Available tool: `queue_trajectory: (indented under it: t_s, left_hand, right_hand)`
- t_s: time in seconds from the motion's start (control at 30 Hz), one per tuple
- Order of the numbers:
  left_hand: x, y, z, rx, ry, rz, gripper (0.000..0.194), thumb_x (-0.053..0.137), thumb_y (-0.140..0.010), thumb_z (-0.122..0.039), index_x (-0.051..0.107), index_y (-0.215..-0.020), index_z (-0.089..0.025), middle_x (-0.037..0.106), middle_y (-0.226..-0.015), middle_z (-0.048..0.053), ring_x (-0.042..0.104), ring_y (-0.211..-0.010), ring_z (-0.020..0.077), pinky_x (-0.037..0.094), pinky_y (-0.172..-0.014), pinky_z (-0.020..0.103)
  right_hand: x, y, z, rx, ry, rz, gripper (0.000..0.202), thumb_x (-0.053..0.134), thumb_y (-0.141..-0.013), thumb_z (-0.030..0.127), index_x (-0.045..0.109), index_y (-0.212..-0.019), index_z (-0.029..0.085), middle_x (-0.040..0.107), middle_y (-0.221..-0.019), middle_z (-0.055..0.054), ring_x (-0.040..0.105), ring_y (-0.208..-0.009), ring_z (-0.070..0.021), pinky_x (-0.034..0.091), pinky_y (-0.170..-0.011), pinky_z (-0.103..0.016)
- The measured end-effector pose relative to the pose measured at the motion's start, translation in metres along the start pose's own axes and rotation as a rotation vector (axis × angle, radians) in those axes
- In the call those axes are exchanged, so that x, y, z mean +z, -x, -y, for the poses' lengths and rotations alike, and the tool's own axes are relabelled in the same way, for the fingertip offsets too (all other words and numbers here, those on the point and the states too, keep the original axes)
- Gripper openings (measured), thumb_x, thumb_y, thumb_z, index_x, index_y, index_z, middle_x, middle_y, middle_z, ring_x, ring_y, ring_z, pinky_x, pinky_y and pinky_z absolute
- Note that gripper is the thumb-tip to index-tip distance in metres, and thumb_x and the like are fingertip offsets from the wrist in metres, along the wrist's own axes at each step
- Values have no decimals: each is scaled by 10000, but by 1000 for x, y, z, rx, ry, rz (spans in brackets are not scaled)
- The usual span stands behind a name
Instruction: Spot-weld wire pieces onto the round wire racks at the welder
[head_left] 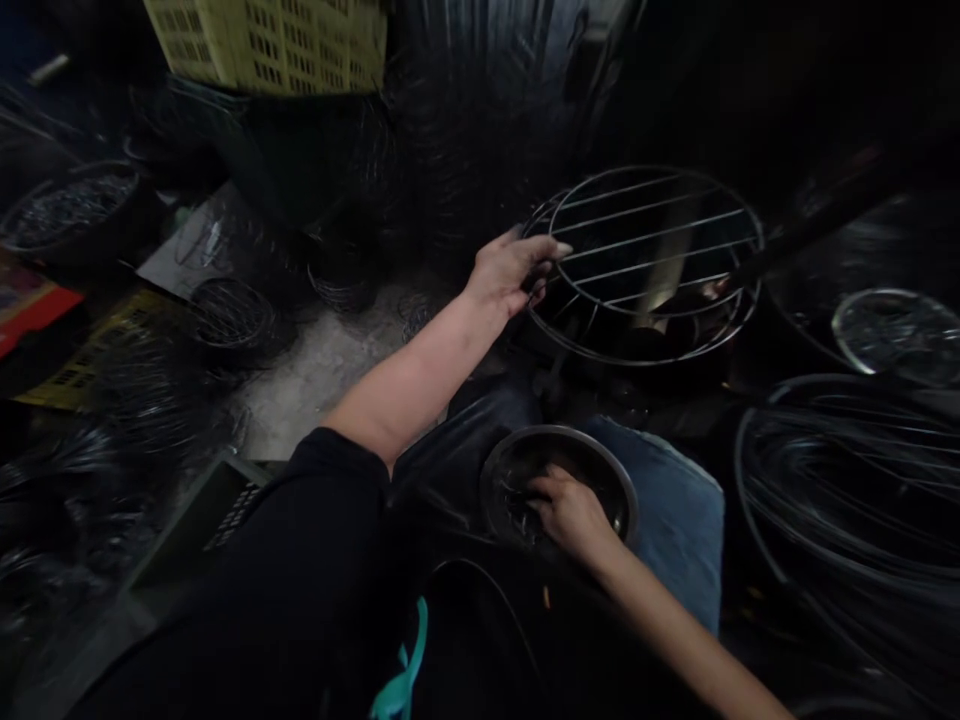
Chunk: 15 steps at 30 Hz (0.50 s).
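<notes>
My left hand (517,270) is closed on the left edge of a round wire rack (652,240), its thumb over the rim. The rack has parallel bars across a ring, with a second ring below. A dark machine part reaches the rack's right side near a small glow. Lower down, my right hand (566,510) dips into a metal bowl (626,470) on my lap, fingers bent among small, thin metal pieces (521,510). What those fingertips hold is too small and dark to make out.
Wire rings (847,480) are piled at the right, near a round container (896,335). A yellow crate (300,45) stands at the back left. Bundles of wire parts (150,390) and a full tub (71,205) lie left. Blue cloth (667,510) lies beside the bowl.
</notes>
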<state>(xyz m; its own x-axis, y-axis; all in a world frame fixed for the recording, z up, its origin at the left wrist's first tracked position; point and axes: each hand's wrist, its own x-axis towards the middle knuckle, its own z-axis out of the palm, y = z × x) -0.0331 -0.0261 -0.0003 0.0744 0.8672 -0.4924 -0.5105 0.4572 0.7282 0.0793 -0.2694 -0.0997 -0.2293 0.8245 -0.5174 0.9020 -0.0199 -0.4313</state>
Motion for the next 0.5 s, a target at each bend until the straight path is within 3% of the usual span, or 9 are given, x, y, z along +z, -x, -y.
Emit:
queue_trajectory:
  t_s: [0.13, 0.3, 0.37, 0.5]
  left_hand:
    - [-1, 9, 9, 71, -55, 89, 369, 819, -554, -75, 518, -730, -195, 520, -559, -58, 479, -501, 69, 361, -498, 203]
    - [0, 10, 21, 102, -22, 112, 389, 796, -505, -93, 544, -779, -206, 531, -583, -76, 484, -491, 65, 350, -481, 201]
    - [3, 11, 24, 109, -15, 124, 396, 788, -499, -100, 553, -800, -207, 527, -588, -81, 473, -484, 59, 346, -480, 201]
    - [7, 12, 27, 125, -4, 122, 468, 814, -474, -121, 578, -868, -209, 544, -616, -85, 484, -500, 53, 356, -494, 201]
  right_hand:
    - [3, 10, -18, -7, -289, -54, 367, 515, -840, 117, 787, -1079, 178, 766, -1088, -97, 703, -1067, -246, 498, -948, -329]
    - [-3, 17, -37, -12, -508, -90, 333, 520, -841, 235, 807, -1005, 190, 787, -1008, -89, 732, -1004, -277, 537, -900, -365]
    - [-10, 21, -37, -31, -498, -95, 335, 514, -833, 224, 808, -992, 203, 787, -1014, -79, 731, -1004, -261, 533, -902, -346]
    - [-16, 26, -31, -6, -312, 34, 397, 492, -723, 84, 813, -921, 207, 791, -983, -85, 731, -1025, -252, 523, -915, -317]
